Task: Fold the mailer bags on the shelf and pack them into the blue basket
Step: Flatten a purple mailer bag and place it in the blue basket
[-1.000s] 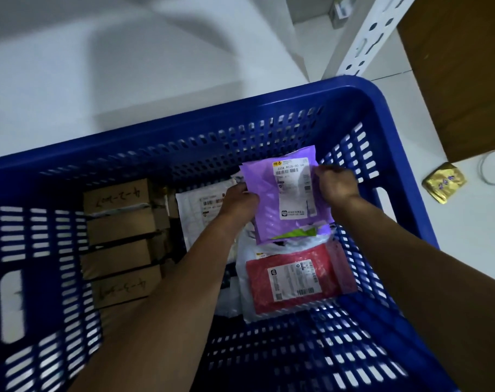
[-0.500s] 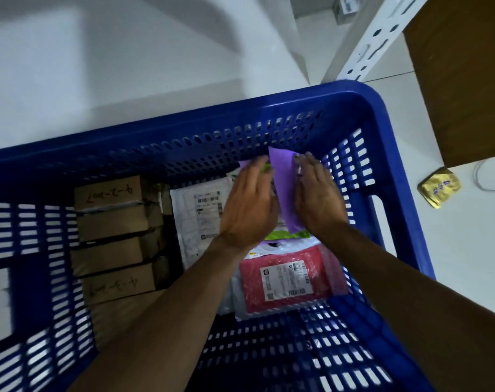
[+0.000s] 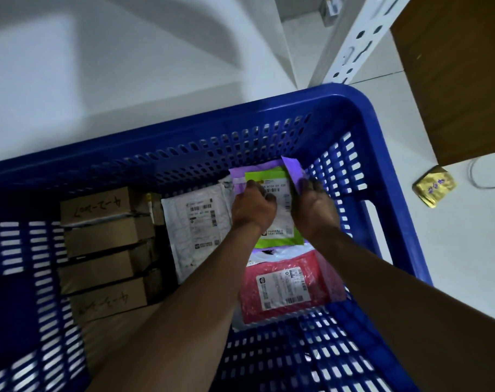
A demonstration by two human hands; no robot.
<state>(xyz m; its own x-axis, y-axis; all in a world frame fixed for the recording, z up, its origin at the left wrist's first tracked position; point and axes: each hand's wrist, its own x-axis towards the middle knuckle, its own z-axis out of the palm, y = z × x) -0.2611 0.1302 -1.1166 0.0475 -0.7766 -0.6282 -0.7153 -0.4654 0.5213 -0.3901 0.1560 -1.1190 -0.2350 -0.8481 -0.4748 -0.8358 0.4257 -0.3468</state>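
Both my hands are deep in the blue basket (image 3: 365, 108), near its far right corner. A purple mailer (image 3: 293, 168) stands against the far wall, folded, with a green mailer (image 3: 280, 239) bearing a white label lying in front of it. The curled fingers of my left hand (image 3: 253, 206) hold the green mailer by its upper left part. My right hand (image 3: 314, 210) grips the purple mailer's right edge. A red mailer (image 3: 283, 287) lies nearer to me, below the green one. A white mailer (image 3: 198, 222) lies to the left of my left hand.
Several brown cardboard boxes (image 3: 105, 244) are stacked along the basket's left side. Outside, on the white floor, lie a gold packet (image 3: 434, 185) and a thin cable. A white perforated shelf upright (image 3: 350, 43) and a brown wooden panel (image 3: 452, 66) stand beyond the basket's right corner.
The purple mailer, held flat with its label up, was folded over and pushed back against the far wall. The green mailer beneath it is now uncovered, and both hands moved deeper.
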